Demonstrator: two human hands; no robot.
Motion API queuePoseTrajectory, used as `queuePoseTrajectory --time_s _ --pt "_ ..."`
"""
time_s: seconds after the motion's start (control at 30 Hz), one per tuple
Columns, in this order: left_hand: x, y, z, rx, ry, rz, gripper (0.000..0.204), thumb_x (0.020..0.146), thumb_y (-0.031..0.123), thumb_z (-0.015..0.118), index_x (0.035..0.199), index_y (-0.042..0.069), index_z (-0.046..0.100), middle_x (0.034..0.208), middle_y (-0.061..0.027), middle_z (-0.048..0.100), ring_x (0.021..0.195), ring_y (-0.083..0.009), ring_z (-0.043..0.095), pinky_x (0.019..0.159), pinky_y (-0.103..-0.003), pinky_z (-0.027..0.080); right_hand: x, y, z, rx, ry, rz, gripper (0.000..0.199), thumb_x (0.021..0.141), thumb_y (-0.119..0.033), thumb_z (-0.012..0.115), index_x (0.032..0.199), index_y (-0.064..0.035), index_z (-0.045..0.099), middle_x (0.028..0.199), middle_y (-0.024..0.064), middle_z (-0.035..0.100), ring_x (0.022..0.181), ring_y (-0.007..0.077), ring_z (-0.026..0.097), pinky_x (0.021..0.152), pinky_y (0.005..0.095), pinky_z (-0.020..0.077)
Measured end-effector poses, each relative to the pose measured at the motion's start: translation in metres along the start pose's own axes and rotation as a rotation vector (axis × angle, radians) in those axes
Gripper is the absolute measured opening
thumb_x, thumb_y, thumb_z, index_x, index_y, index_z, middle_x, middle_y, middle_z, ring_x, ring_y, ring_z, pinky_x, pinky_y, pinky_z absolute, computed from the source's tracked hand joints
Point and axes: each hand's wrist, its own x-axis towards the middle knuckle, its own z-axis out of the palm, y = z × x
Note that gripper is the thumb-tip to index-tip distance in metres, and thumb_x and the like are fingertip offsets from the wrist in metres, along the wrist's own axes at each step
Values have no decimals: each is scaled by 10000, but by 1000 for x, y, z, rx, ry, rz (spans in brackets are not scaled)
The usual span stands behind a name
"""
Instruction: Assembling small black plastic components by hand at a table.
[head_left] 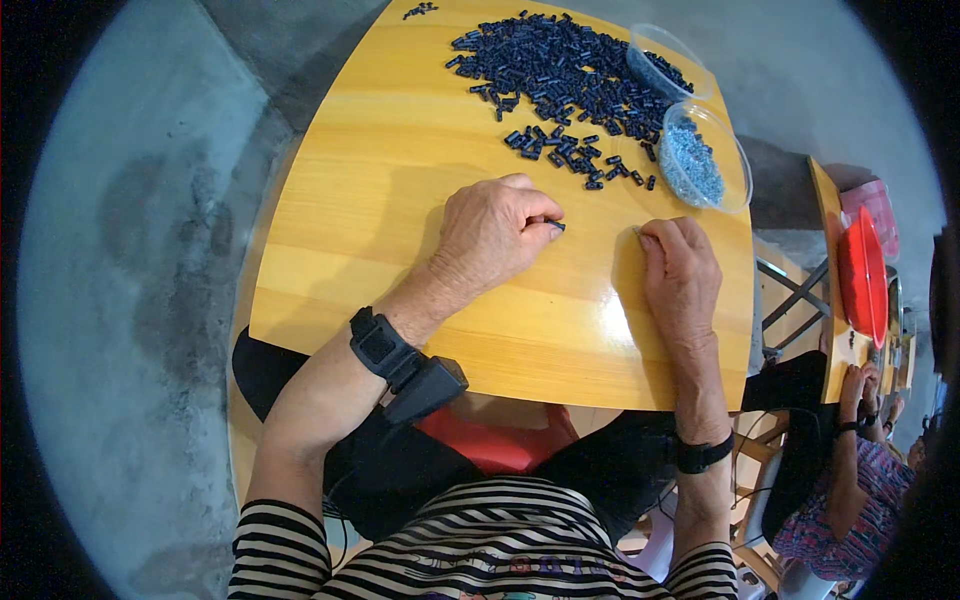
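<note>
Head view: a person in a striped top sits at a yellow wooden worktop, both forearms coming in from the lower edge, a black band on each wrist. The left hand rests on the wood with its fingers curled in — the grip is pressed together on a small dark piece that pokes out at the fingertips. The right hand lies just beside it, palm down, its fingertips pinched on something tiny and pale; what that is cannot be told at this size. The two pinches point toward each other but are still a little apart.

Farther up the worktop, well apart from the hands, lies a big loose pile of dark blue pieces, thinning into a scatter at its near edge. To the right of the pile stand two clear plastic tubs: the nearer tub holds a heap of small pale blue bits, while the farther tub looks nearly empty.

Judging from this, the work seems far from over — only one dark piece is in hand and the pile is still large. No heap of finished pieces can be made out anywhere.

At the right rim another person's hands show beside a second worktop with a red lid.
</note>
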Motion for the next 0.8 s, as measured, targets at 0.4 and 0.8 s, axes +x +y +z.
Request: queuePoseTrajectory --time_s 0.4,0.8 --pt "1 -5 -1 22 -19 42 100 733 172 710 818 120 710 756 -41 636 697 -217 642 615 -331 507 16 -29 -25 102 -118 -66 194 764 -27 638 955 -57 647 895 115 616 848 299 598 723 379 498" --pt "4 -5 -3 -10 -49 65 110 722 161 697 817 107 704 765 -59 632 702 -243 636 616 -344 499 15 -45 -26 125 -254 -187 243 731 4 605 972 -18 622 918 127 598 801 314 570 719 388 485"
